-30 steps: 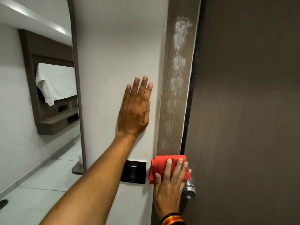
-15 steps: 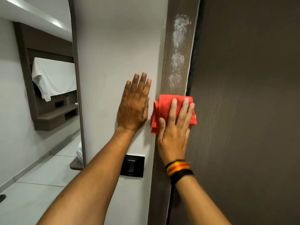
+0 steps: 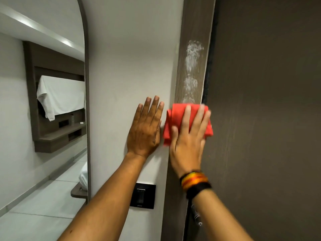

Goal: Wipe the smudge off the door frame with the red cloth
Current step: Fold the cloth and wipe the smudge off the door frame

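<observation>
A white powdery smudge (image 3: 192, 66) runs down the brown wooden door frame (image 3: 194, 23). My right hand (image 3: 188, 141) presses the folded red cloth (image 3: 177, 117) flat against the frame, just below the smudge's lower end. The fingers lie spread over the cloth, and a striped wristband sits on that wrist. My left hand (image 3: 145, 129) rests flat and open on the white wall (image 3: 130, 58), right beside the cloth, holding nothing.
The dark brown door (image 3: 269, 119) fills the right side. A black switch plate (image 3: 142, 195) is set in the wall below my left hand. A tall mirror (image 3: 43, 101) at left reflects a shelf unit draped with a white towel.
My right hand has slid the red cloth up the frame from near the door handle, and the lower part of the smudge is gone. My left hand has stayed flat on the wall.
</observation>
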